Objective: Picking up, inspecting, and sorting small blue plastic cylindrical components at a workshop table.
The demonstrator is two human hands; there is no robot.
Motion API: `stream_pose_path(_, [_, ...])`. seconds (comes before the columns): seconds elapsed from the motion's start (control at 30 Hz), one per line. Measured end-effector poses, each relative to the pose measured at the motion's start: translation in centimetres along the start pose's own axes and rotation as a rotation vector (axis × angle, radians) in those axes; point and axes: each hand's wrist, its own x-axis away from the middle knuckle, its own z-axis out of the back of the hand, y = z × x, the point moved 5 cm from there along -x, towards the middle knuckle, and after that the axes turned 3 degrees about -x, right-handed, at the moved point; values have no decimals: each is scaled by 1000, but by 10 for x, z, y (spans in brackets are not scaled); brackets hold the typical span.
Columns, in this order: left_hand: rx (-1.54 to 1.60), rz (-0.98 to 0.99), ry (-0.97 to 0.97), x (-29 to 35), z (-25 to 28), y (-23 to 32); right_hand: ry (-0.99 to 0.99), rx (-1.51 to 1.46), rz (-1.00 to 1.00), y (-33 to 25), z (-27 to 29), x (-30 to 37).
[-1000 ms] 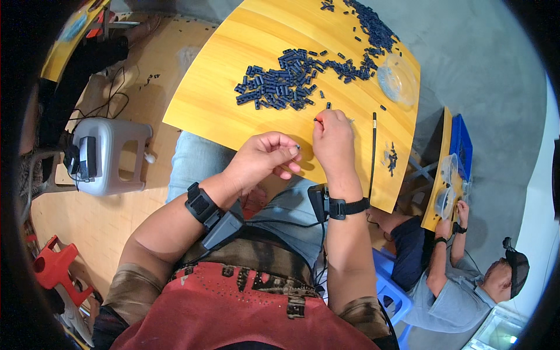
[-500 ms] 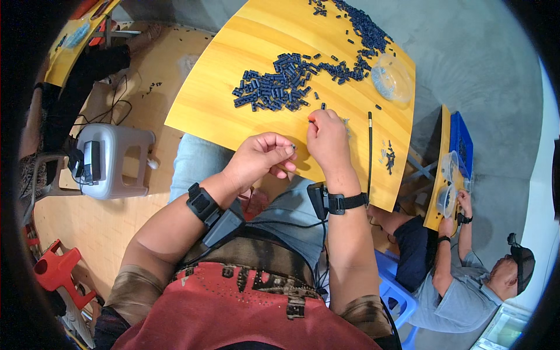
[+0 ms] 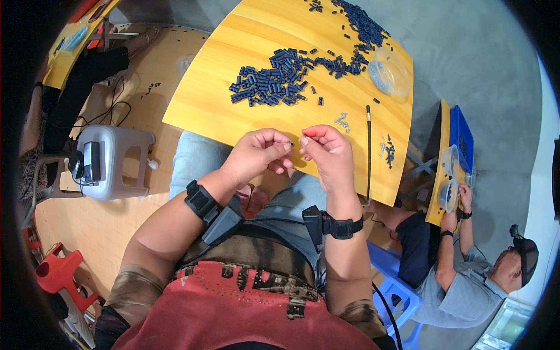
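Observation:
My left hand [image 3: 256, 156] is closed in a pinch above the table's near edge. A tiny dark piece [image 3: 291, 143] shows at its thumb and fingertip. Close beside it, my right hand [image 3: 329, 154] also has thumb and forefinger pressed together. What that pinch holds, if anything, is too small to make out. The two sets of fingertips face each other with a narrow gap between. Beyond the hands lies a heap of small black plastic blocks [image 3: 271, 79], and a single black block [image 3: 320, 101] lies apart from it. Small silver screws [image 3: 342, 121] are scattered right of it.
On the yellow table [image 3: 204, 99] also lie a thin black rod [image 3: 368, 146], some dark screws [image 3: 389, 153] and a clear plastic bowl [image 3: 388, 76]. More black pieces [image 3: 361, 23] spread along the far edge. A co-worker [image 3: 466, 286] sits at the right; a grey stool [image 3: 116, 163] stands left.
My right hand has drawn back from the tabletop toward my left hand, uncovering the silver screws. My left hand has barely moved, still pinching.

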Motion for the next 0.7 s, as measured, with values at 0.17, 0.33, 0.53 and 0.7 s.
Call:
stream_pose_path(0.17, [4, -40, -17, 2, -3, 1, -1, -29, -9, 3, -4, 5])
stream_pose_path(0.33, [-59, -47, -18, 3, -2, -1, 21, -25, 12, 6, -3, 7])
stream_pose_path(0.53, [-58, -53, -23, 5, -3, 0, 46, -3, 20, 7, -4, 9])
stream_pose_path(0.7, [-34, -44, -25, 5, -3, -2, 90, 83, 34, 7, -3, 9])
